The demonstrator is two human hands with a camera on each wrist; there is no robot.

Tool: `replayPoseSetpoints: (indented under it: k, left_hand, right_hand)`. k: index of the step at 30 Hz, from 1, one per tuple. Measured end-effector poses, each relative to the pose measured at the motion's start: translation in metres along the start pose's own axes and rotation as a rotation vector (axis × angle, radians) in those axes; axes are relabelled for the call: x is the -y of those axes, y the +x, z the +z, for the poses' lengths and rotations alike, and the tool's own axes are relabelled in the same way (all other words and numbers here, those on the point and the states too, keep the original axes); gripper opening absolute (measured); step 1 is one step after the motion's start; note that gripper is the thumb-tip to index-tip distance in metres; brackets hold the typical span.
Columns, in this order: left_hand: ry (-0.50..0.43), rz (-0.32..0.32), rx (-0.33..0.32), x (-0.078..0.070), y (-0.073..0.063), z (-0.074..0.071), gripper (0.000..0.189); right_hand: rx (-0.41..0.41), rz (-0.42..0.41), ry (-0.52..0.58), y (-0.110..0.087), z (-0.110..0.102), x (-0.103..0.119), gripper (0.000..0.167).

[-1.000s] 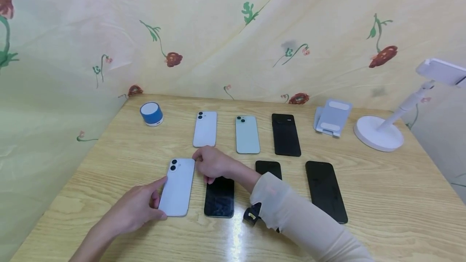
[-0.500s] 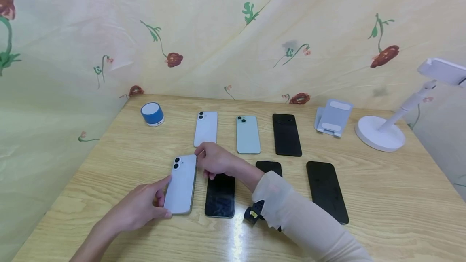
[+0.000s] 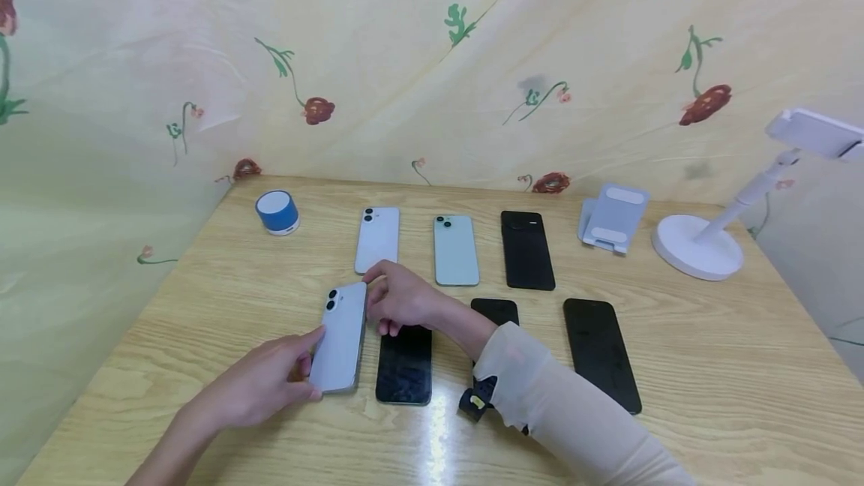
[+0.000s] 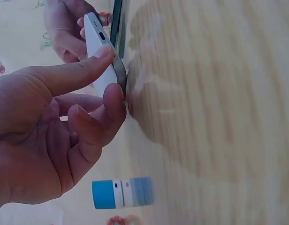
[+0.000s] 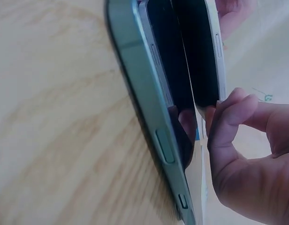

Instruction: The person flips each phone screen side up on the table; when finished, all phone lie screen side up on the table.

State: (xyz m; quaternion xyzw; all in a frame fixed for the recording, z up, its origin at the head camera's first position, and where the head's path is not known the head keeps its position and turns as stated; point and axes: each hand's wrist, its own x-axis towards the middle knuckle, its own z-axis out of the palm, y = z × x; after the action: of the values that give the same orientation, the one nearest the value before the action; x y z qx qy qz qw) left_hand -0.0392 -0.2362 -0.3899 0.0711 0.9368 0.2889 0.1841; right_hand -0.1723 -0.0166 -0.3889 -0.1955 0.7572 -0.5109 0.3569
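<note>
A white smartphone (image 3: 340,340), back side up with two camera lenses, is tilted with its right edge raised off the table. My left hand (image 3: 263,381) holds its left side, the thumb on the bottom edge beside the charging port, as the left wrist view shows. At the top right corner, my right hand (image 3: 403,297) pinches the same phone; in the right wrist view its dark screen (image 5: 201,51) faces downward. Just right of it lies a phone with a black screen (image 3: 403,373), partly under my right hand.
Behind lie a white phone (image 3: 378,238), a pale green phone (image 3: 456,250) and a black phone (image 3: 528,250). Two dark phones (image 3: 495,310) (image 3: 603,355) lie right, one partly under my sleeve. A blue speaker (image 3: 277,212), a phone stand (image 3: 615,217) and a white round-based stand (image 3: 698,247) stand around.
The white smartphone, flat on the table a second ago, has tilted up along its right edge and shifted slightly right and away. Both hands have moved with it.
</note>
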Motion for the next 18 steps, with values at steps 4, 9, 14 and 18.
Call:
replayPoseSetpoints:
  k: [4,9,14,18]
  left_hand:
    - [-0.007,0.013,-0.001,-0.003,0.000,-0.002,0.088]
    - [-0.083,0.024,0.014,-0.007,0.003,-0.006,0.084]
    - [-0.137,0.020,0.032,-0.012,0.008,-0.009,0.074]
    - [-0.185,-0.011,0.052,-0.017,0.011,-0.009,0.069]
  right_hand:
    - [-0.026,-0.017,0.012,-0.001,0.000,0.000,0.048]
    - [-0.039,-0.041,0.042,-0.001,-0.001,0.000,0.046]
    - [-0.035,-0.071,0.085,-0.002,-0.002,0.000,0.048]
    - [-0.027,-0.094,0.127,-0.003,-0.001,0.002,0.050]
